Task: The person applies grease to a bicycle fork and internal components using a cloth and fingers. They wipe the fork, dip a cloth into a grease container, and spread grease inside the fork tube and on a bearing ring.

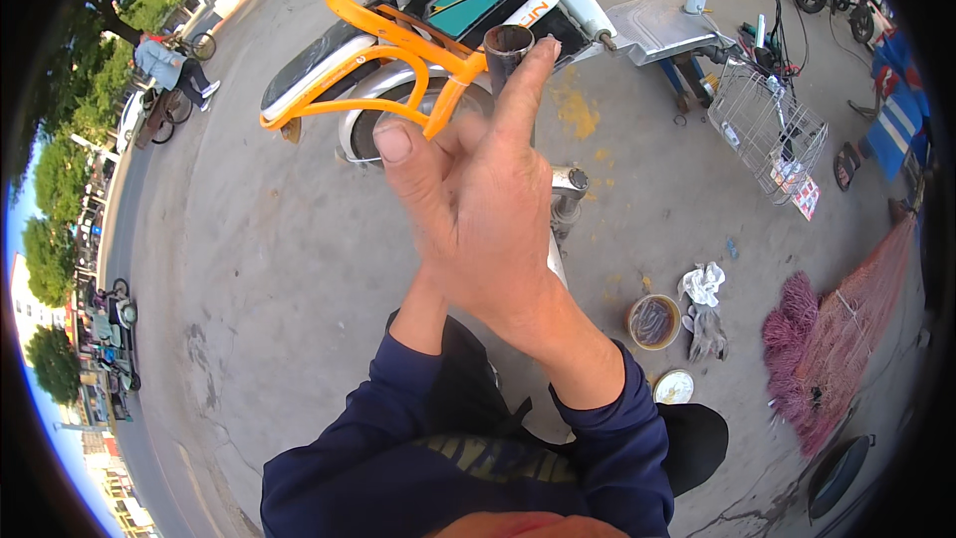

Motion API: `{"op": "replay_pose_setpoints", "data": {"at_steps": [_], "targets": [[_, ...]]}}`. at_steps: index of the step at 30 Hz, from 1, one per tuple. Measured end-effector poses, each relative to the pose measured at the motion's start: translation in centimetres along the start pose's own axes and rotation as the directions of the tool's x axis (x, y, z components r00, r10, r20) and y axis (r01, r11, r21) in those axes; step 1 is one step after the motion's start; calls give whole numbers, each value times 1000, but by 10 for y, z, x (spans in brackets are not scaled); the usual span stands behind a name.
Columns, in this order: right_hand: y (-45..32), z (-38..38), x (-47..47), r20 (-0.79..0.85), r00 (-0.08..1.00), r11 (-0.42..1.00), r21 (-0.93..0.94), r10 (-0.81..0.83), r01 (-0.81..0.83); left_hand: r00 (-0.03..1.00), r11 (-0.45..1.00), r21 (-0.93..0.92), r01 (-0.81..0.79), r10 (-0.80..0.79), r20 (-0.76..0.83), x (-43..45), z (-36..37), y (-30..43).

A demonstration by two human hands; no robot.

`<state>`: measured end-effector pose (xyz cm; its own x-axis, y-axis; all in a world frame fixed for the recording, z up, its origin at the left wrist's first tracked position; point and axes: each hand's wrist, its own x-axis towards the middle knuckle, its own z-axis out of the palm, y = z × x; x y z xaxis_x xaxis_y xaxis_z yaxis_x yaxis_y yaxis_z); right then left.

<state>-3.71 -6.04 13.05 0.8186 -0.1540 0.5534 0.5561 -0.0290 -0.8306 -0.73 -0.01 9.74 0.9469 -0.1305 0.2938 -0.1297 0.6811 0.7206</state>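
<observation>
My right hand [497,209] is in front, its back towards me, with the index finger stretched beside the open end of a dark metal tube [508,51]. The thumb stands well apart, and nothing shows between it and that finger. Most of my left hand [433,280] is hidden behind the right, so I cannot see what it holds. Beyond the tube stands an orange and white electric scooter frame [448,82] with a black seat [321,63] and a rear wheel [366,134]. A silver metal fitting with a bolt [570,183] shows right of my hands.
A tub of dark grease [653,321], its lid [674,387], crumpled white paper [702,284] and a grey glove [706,332] lie at right. Farther off are a wire basket [769,131] and reddish netting [844,336]. A person [168,63] is near the road.
</observation>
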Motion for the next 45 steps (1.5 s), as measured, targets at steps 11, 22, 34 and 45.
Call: {"op": "replay_pose_setpoints", "data": {"at_steps": [11,22,34,45], "targets": [[24,9,1,-22,998,985,-165,53,-56,992,994,-73,80,-86,-88,-15,-15,-19],[14,2,16,-49,998,991,-129,-43,37,946,957,220,188,-117,-302,-21,-73,-55],[11,-85,42,359,845,768,376,395,-519,947,876,360,323,-298,-123,-21,-95,-59],[-7,-123,57,577,763,732,378,292,-567,944,843,448,298,-331,-6,-24,-105,-57]]}}
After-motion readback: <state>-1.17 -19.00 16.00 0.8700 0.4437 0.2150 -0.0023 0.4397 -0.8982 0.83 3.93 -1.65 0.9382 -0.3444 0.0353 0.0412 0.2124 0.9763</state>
